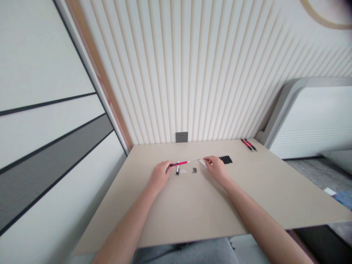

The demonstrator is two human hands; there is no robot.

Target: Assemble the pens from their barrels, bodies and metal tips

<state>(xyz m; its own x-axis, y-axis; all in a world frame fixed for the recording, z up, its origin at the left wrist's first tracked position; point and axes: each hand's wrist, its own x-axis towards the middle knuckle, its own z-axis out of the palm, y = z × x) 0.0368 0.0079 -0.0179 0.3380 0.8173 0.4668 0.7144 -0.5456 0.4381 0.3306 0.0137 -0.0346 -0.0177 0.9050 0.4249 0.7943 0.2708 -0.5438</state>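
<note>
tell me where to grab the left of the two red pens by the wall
Best pinch the left pen across its red middle, probably from above: it is long, slim and lies flat, and the other pen lies close along its right side.

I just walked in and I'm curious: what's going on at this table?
A person's left hand holds a red barrel over the table, its thin end pointing toward the right hand. That hand is at some white sticks; whether it grips one is too small to tell. Small white pieces and small dark pieces lie between the hands, slightly nearer the person. Black pieces lie in a row just past the right hand, and two red-and-black pens rest near the table's far right corner.
</note>
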